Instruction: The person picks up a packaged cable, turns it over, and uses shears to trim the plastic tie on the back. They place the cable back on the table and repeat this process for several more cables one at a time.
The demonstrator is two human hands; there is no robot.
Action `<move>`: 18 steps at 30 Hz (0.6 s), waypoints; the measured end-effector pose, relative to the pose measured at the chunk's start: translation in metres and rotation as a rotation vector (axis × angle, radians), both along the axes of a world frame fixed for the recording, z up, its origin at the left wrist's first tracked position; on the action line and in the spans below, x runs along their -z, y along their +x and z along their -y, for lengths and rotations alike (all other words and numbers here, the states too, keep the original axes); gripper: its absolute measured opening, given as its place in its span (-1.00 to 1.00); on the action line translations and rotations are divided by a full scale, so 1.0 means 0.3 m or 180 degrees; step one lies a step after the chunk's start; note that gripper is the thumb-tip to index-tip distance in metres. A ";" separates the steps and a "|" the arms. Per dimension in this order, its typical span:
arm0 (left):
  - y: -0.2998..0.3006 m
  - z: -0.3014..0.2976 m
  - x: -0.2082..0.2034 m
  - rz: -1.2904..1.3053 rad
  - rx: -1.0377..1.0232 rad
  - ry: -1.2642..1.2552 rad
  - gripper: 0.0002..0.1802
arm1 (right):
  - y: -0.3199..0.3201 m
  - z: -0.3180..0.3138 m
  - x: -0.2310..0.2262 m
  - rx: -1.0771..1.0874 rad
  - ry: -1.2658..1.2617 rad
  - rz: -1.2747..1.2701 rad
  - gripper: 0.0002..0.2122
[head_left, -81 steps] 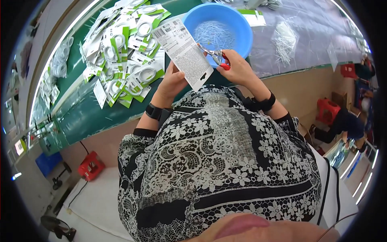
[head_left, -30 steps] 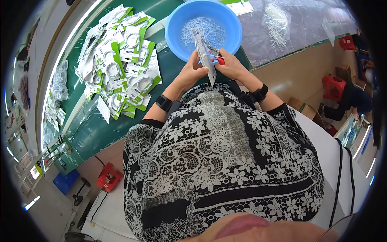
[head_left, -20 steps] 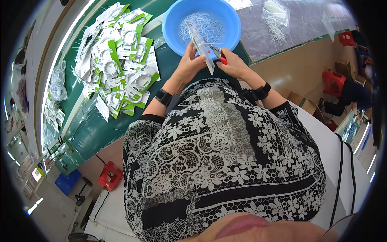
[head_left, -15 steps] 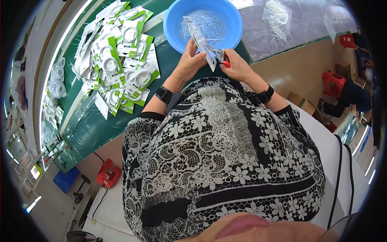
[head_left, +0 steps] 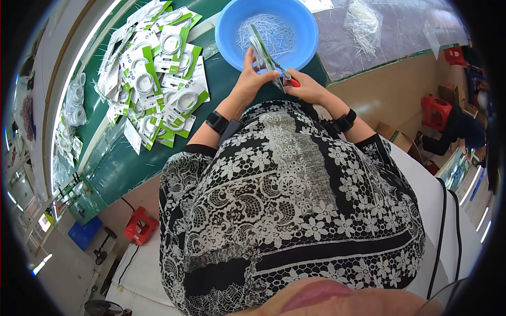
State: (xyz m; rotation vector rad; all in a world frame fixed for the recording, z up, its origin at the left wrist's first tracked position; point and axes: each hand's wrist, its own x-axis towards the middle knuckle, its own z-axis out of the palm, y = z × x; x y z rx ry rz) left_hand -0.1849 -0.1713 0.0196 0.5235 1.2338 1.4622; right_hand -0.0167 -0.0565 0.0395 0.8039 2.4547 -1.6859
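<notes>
My left hand [head_left: 247,81] holds a carded cable pack [head_left: 262,48], seen nearly edge-on with its green side showing. Its upper end tilts over the near part of a blue basin [head_left: 222,37]. My right hand [head_left: 310,89] is closed round red-handled cutting pliers [head_left: 293,82]. Their jaws are close to the card's lower end; whether they touch it is hidden. In the basin lie many thin white plastic strips [head_left: 274,31]. On the green table to the left, a loose heap of white-and-green carded cables [head_left: 145,83] with coiled white leads is spread out.
A clear bag of white strips [head_left: 363,29] lies on the purple-grey surface at the right. Bagged cable coils [head_left: 76,100] are at the far left. Red stools [head_left: 436,111], [head_left: 141,225] stand on the floor, with a seated person [head_left: 448,137] at the right.
The carded pack has turned from its white face to nearly edge-on, showing green. My left fingers have spread a little along it, and the pliers have shifted slightly down behind its lower end.
</notes>
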 end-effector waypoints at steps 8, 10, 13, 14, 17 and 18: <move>-0.041 0.008 0.009 0.1645 -0.0249 0.0358 -0.36 | 0.066 -0.023 0.065 0.0749 -0.2897 -0.0230 -0.74; -0.038 0.012 -0.016 0.1850 -0.0223 0.0289 -0.41 | 0.068 -0.041 0.066 0.0673 -0.3214 -0.0161 -0.72; -0.035 0.011 -0.034 0.1812 -0.0235 0.0386 -0.43 | 0.075 -0.057 0.046 0.0570 -0.2947 0.0072 -0.71; -0.038 0.011 -0.044 0.1807 -0.0242 0.0396 -0.43 | 0.072 -0.064 0.031 0.0503 -0.2524 0.0260 -0.69; -0.047 0.016 -0.074 0.1100 -0.0335 0.0410 -0.38 | 0.074 -0.076 0.032 0.0580 -0.0972 0.0237 -0.69; -0.048 0.017 -0.084 0.1096 -0.0336 0.0418 -0.38 | 0.078 -0.076 0.036 0.0727 0.0146 0.0032 -0.69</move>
